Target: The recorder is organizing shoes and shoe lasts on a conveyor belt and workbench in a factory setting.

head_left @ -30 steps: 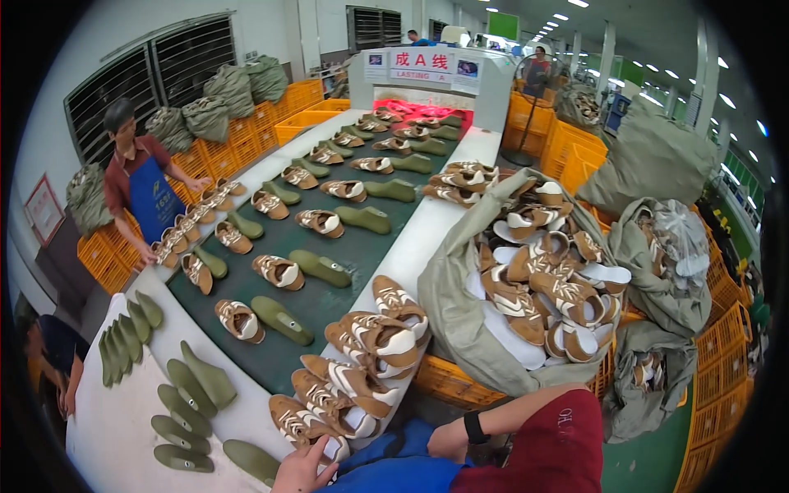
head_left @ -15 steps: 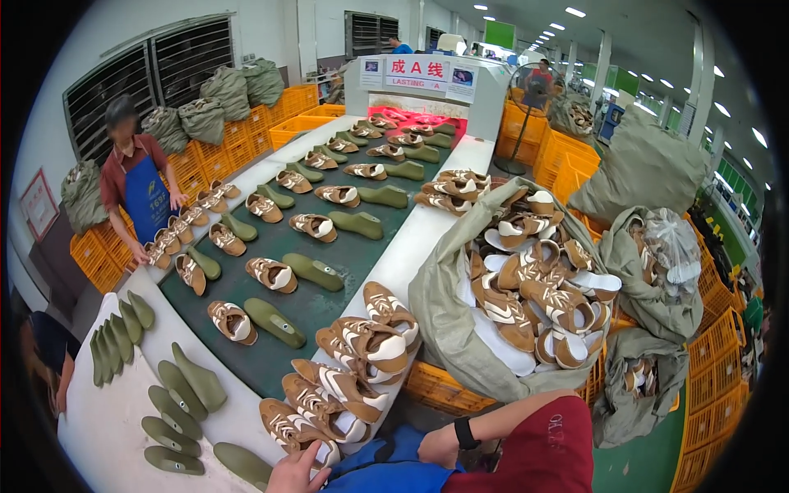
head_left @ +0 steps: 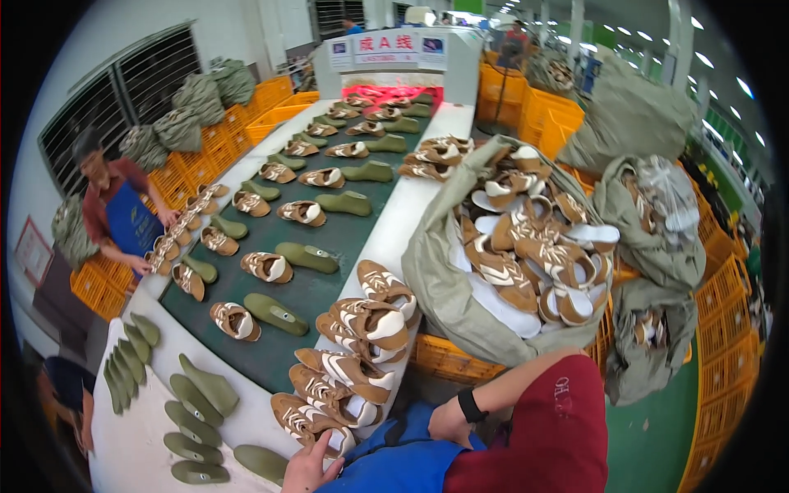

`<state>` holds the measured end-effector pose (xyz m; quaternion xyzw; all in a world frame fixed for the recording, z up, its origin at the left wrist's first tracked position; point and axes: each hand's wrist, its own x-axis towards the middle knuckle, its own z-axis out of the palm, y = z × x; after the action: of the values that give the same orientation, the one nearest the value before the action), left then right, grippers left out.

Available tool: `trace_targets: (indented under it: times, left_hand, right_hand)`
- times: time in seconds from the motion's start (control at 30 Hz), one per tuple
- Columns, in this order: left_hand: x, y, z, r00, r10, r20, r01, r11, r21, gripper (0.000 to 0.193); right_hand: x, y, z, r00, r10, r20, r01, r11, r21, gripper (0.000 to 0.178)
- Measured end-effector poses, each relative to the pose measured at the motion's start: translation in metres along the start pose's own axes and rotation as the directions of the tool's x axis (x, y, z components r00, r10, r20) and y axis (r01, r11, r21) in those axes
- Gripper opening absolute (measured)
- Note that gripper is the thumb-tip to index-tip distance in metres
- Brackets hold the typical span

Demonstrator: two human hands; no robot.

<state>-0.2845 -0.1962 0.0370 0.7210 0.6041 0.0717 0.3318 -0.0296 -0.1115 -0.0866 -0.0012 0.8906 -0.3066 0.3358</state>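
My left hand (head_left: 314,465) is at the lower edge, its fingers resting against the heel of the nearest brown-and-white sneaker (head_left: 302,417). Thumb and forefinger stand apart, and nothing is lifted. That sneaker ends a row of several similar sneakers (head_left: 349,370) along the right white ledge. My right hand (head_left: 448,423), with a dark band at the wrist, lies against my blue apron (head_left: 403,460); its fingers are hidden. Left of my left hand, a green shoe last (head_left: 261,463) lies on the white table (head_left: 136,427).
The dark green conveyor (head_left: 205,337) carries sneakers paired with green lasts. More lasts (head_left: 195,423) stand at left. An open sack (head_left: 427,255) of sneakers sits right, above orange crates (head_left: 452,357). A co-worker in a blue apron (head_left: 134,230) stands far left beside another sneaker row.
The view has tilted and shifted slightly. My left hand stays by the same sneaker's heel, and my right hand stays against the apron.
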Motion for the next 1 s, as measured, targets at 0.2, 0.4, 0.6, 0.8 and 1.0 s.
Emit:
trace_targets:
  times: [0.2, 0.4, 0.6, 0.8, 1.0]
  left_hand:
    - [0.000, 0.004, -0.004, 1.000, -0.006, 0.028, 0.007, 1.000, -0.028, 0.058]
    - [0.003, 0.009, -0.004, 0.999, -0.008, 0.053, 0.009, 1.000, -0.018, 0.060]
    - [-0.001, -0.001, -0.001, 1.000, 0.004, 0.004, -0.004, 0.998, 0.055, 0.058]
    - [-0.016, -0.051, 0.008, 0.980, -0.057, -0.190, 0.071, 0.995, 0.064, 0.054]
    - [-0.067, -0.118, 0.041, 0.820, -0.350, -0.452, 0.446, 0.887, 0.122, 0.058]
  right_hand:
    - [0.001, -0.003, 0.001, 1.000, 0.012, -0.024, -0.012, 1.000, 0.010, 0.045]
    - [-0.002, -0.005, 0.006, 0.999, -0.003, -0.032, 0.004, 1.000, 0.028, 0.044]
    - [-0.008, -0.007, 0.011, 0.999, -0.034, -0.037, 0.036, 0.999, 0.040, 0.043]
    - [-0.034, -0.008, 0.015, 0.999, -0.045, 0.019, 0.044, 0.997, 0.060, 0.040]
    - [-0.043, 0.000, 0.013, 1.000, -0.005, 0.003, 0.005, 0.998, 0.056, 0.032]
